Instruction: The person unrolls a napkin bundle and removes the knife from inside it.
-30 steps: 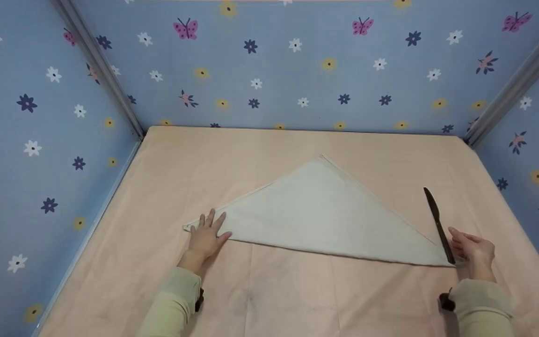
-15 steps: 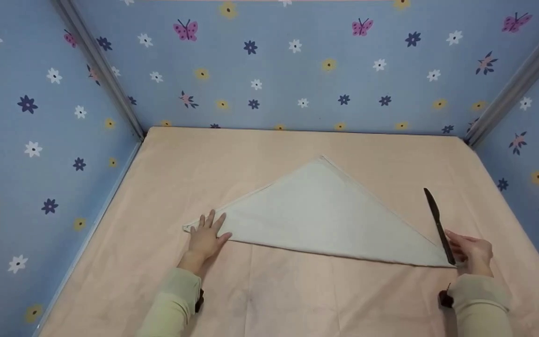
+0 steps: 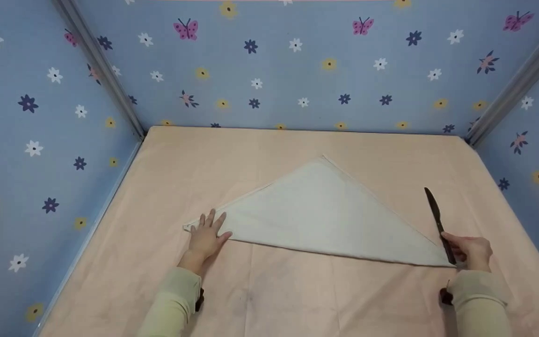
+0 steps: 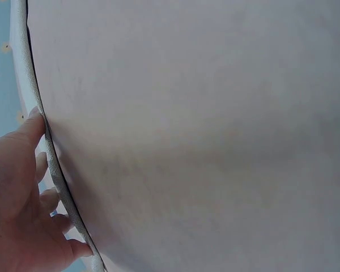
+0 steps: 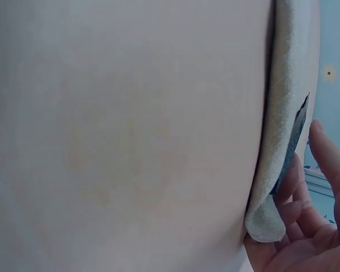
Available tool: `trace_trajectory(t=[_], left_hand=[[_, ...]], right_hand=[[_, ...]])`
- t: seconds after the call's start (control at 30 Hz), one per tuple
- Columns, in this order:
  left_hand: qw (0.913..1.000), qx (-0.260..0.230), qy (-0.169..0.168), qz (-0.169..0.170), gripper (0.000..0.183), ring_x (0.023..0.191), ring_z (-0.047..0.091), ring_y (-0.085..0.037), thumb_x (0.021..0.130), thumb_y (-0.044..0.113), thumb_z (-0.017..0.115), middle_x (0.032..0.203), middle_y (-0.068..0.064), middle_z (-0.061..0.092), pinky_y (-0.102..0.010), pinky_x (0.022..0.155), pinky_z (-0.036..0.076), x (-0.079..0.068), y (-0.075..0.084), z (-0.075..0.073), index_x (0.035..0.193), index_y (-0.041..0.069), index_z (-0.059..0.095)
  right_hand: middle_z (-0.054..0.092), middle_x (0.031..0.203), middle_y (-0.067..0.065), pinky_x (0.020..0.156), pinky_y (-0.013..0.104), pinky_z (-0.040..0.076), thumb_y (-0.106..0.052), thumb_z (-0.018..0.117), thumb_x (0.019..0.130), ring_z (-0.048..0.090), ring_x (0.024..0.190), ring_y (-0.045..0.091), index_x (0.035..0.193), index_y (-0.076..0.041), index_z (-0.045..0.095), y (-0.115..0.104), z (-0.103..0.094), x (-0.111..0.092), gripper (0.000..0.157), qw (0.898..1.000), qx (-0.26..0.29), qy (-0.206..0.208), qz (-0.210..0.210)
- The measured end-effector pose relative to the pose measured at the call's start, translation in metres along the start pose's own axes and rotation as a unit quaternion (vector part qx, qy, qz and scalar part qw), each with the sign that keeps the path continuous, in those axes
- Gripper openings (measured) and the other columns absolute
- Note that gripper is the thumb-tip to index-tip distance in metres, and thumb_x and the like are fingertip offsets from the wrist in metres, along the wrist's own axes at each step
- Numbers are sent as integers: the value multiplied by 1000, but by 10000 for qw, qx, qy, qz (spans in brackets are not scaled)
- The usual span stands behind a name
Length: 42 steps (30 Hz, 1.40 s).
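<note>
A pale cloth [image 3: 325, 210] lies folded in a triangle, its long folded edge toward me. My left hand [image 3: 206, 236] rests flat on its left corner with fingers spread; in the left wrist view, the fingertips of this hand [image 4: 22, 198] line the cloth edge [image 4: 56, 170]. A black table knife [image 3: 433, 210] lies slantwise at the right corner, its handle overlapping the cloth. My right hand [image 3: 473, 248] has curled fingers at that handle, one fingertip over it. The right wrist view shows the knife [image 5: 292, 147] between thumb and fingers, beside the rolled cloth corner [image 5: 265, 224].
The table has a peach tablecloth [image 3: 297, 299] with faint creases. Blue flowered panels [image 3: 279, 65] rise at the back and both sides, joined by grey metal posts [image 3: 105, 70]. Dark wrist straps [image 3: 446, 297] show at the sleeves.
My right hand has moved a little left, from beside the knife handle to where a fingertip overlaps it. The left hand, cloth and knife have stayed in place.
</note>
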<state>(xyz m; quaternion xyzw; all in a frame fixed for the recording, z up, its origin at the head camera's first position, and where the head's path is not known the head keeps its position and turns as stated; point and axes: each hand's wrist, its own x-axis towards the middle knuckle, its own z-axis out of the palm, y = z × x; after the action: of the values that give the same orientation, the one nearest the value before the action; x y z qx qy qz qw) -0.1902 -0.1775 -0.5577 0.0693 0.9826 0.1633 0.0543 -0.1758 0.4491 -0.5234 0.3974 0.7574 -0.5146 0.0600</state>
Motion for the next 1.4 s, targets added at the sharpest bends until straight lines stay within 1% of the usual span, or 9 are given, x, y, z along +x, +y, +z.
trace_trajectory(t=[0.1, 0.27, 0.37, 0.53, 0.87, 0.97, 1.1, 1.23, 1.4], left_hand=[[10000, -17, -7, -26, 61, 127, 12, -46, 89, 44, 46, 144, -21, 16, -68, 92, 14, 1, 0, 0, 139, 11, 30], [10000, 26, -27, -34, 61, 127, 12, -46, 89, 44, 46, 144, -21, 16, -68, 92, 15, 1, 0, 0, 139, 11, 30], [10000, 24, -38, -42, 61, 127, 12, -46, 89, 43, 46, 144, -21, 16, -68, 92, 15, 1, 0, 0, 139, 11, 30], [9999, 49, -80, -94, 62, 128, 11, -46, 89, 45, 45, 144, -20, 15, -67, 93, 14, 1, 0, 1, 140, 12, 29], [9999, 119, -37, -118, 62, 128, 12, -45, 89, 45, 45, 144, -20, 17, -67, 93, 15, 0, 2, -1, 139, 12, 29], [9999, 125, -19, -110, 62, 127, 13, -46, 89, 45, 46, 143, -21, 18, -67, 93, 16, 0, 3, -1, 139, 12, 30], [9998, 158, -1, -122, 63, 127, 13, -46, 89, 46, 45, 143, -21, 18, -67, 93, 17, 0, 3, -1, 139, 11, 30], [9998, 176, 0, -128, 63, 127, 13, -46, 89, 46, 45, 144, -20, 18, -66, 93, 16, 0, 3, -1, 139, 12, 30], [9998, 171, -5, -142, 63, 127, 14, -46, 89, 46, 45, 143, -21, 18, -67, 93, 16, 0, 4, -1, 139, 11, 30]], right_hand=[[57, 52, 1, 48, 31, 47, -32, 80, 63, 54, 49, 16, 63, -5, 65, 0, 2, -1, 31, 9994, -298, 141, -118], [56, 52, 3, 47, 30, 48, -38, 81, 57, 55, 48, 17, 65, -3, 63, -1, 4, 0, 41, 9961, -809, 321, -141], [55, 51, 4, 46, 30, 48, -37, 80, 59, 54, 47, 17, 66, -1, 62, -2, 5, 0, 41, 9944, -993, 316, -192], [54, 50, 4, 45, 30, 47, -36, 78, 64, 53, 46, 16, 65, -1, 61, -4, 3, -1, 39, 9937, -1087, 171, -231], [55, 49, 4, 45, 30, 47, -33, 78, 63, 54, 46, 16, 63, -2, 61, -7, 4, -2, 36, 9934, -1126, 152, -151], [56, 50, 4, 46, 30, 48, -31, 79, 64, 55, 47, 17, 65, -2, 62, -7, 4, -4, 33, 9945, -1028, 128, -149], [56, 50, 4, 45, 31, 47, -29, 78, 65, 55, 46, 17, 67, 0, 64, -9, 4, -5, 32, 9936, -1091, 136, -257], [57, 49, 4, 44, 31, 48, -28, 78, 66, 56, 45, 17, 71, 4, 67, -9, 4, -4, 34, 9918, -1226, 123, -328], [57, 53, 4, 47, 31, 49, -28, 77, 67, 56, 48, 16, 77, 4, 64, -9, 3, -1, 37, 9930, -1141, -14, -307]])
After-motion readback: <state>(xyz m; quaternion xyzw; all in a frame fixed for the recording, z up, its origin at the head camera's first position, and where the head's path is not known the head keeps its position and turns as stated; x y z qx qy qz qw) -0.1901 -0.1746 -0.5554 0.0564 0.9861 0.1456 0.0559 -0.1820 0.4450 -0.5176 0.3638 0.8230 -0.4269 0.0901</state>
